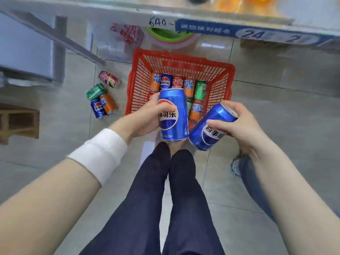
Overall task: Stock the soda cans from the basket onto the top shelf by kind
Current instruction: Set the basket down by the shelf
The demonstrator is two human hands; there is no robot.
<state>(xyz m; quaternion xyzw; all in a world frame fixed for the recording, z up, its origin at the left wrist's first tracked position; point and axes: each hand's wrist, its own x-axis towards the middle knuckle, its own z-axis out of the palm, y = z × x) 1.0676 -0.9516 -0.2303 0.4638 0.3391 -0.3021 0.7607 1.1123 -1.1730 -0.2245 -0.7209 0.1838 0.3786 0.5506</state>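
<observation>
Hovering above the red plastic slatted basket [184, 58], our left hand [145, 116] has its grip curled round an upright blue aluminium Pepsi can [173, 124], our right hand [244, 124] round a tilted blue Pepsi can [211, 133]; we should straighten that one and shelve both together.

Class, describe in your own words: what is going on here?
A person stands over a red basket of mixed soda cans. The left grip holds one blue Pepsi can upright; the right grip holds a second Pepsi can tilted. Four more cans lie on the floor beside the basket.
</observation>
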